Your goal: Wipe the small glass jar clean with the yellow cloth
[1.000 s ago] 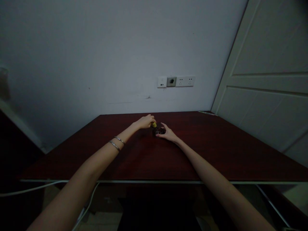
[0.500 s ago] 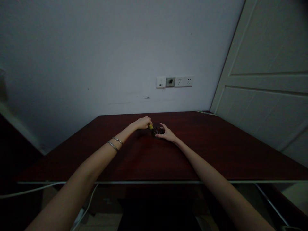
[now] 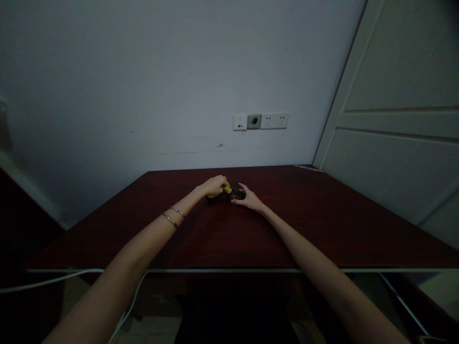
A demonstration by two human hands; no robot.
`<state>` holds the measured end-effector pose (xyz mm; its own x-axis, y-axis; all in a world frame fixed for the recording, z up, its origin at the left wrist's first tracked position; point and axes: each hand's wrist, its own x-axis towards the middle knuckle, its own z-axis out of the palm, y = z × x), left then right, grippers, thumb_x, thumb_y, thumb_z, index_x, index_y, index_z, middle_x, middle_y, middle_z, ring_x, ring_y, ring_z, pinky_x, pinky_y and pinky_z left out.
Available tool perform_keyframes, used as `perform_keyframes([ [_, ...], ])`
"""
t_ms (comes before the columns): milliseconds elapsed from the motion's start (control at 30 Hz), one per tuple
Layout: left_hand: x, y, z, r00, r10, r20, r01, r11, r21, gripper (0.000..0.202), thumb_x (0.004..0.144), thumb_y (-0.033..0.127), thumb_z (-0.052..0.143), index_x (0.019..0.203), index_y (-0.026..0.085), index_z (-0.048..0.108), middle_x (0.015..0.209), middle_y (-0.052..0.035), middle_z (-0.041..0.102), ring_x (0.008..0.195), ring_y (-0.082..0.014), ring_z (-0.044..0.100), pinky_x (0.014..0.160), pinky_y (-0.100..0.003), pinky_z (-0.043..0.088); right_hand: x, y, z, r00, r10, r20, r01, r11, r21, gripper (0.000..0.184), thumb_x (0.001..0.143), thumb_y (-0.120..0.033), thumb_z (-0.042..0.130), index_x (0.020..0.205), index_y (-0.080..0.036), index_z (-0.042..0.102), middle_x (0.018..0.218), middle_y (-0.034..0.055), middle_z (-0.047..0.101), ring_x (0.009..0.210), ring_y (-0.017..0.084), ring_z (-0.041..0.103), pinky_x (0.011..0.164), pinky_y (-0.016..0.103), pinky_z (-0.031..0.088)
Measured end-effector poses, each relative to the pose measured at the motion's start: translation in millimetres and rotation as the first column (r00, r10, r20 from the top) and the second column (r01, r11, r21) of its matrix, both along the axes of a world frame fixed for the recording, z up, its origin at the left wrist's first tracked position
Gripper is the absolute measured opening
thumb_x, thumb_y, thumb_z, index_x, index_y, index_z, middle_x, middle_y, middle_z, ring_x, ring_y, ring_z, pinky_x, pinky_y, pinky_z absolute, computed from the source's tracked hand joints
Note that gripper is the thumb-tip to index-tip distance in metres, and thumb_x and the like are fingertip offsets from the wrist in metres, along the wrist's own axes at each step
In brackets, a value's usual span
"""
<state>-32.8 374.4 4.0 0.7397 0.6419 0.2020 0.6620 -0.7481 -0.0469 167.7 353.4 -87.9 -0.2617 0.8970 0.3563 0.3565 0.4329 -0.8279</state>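
"How far along is it?"
"Partway, I think. The left hand [image 3: 216,183] pinches a yellow thing [image 3: 228,189] by a little glass bowl [image 3: 237,195] on the worktop [image 3: 244,239]. I can't tell if they touch. The right hand [image 3: 251,199] holds the bowl, thumb in front. Letting go is left."
"How many?"
"Two hands, one bowl, two bracelets [image 3: 170,220]. Yellow shows in two bits, maybe one thing."

And no lettering can be read anywhere! Any print on the wall sockets [image 3: 274,121], or on the thin strip [image 3: 307,168] at the far right corner of the surface [image 3: 229,239], is too small and dim to make out.
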Motion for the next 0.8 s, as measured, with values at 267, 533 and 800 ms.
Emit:
perform_keyframes([
  [267, -13, 0, -5.3, 0.998, 0.021, 0.054, -0.02, 1.0, -0.022, 0.038, 0.066, 0.01, 0.047, 0.096, 0.019, 0.067, 0.094, -0.0056, 0.064, 0.087, -0.0177, 0.057, 0.077, -0.025, 0.042, 0, 0, 0.4, 1.0, 0.016, 0.011, -0.016, 1.0, -0.015, 0.097, 0.054, -0.046, 0.075, 0.136, -0.019, 0.028, 0.119, 0.0134, 0.057, 0.111, 0.024, 0.054, 0.1, 0.041, 0.035],
  [533, -22, -2, 5.6, 0.984, 0.114, 0.14, -0.11, 0.993, -0.039, 0.029, 0.067, 0.016, 0.053, 0.092, 0.018, 0.067, 0.093, -0.0071, 0.064, 0.086, -0.0181, 0.057, 0.075, -0.026, 0.043, 0, 2, -1.4, 0.999, 0.043, -0.019, -0.044, 0.997, -0.057, 0.098, 0.054, -0.046, 0.075, 0.135, -0.02, 0.028, 0.122, 0.0137, 0.055, 0.113, 0.023, 0.053, 0.101, 0.041, 0.034],
  [800, 3, -5, 39.9, 0.733, 0.201, 0.65, -0.122, 0.979, -0.165, 0.025, 0.068, 0.024, 0.061, 0.088, 0.011, 0.065, 0.08, -0.0057, 0.065, 0.072, -0.0145, 0.056, 0.067, -0.026, 0.043, 8, 6, 15.1, 0.909, -0.118, -0.4, 0.044, 0.981, -0.191, 0.062, 0.072, -0.055, 0.055, 0.124, -0.023, 0.044, 0.121, 0.0106, 0.057, 0.11, 0.023, 0.055, 0.091, 0.04, 0.044],
])
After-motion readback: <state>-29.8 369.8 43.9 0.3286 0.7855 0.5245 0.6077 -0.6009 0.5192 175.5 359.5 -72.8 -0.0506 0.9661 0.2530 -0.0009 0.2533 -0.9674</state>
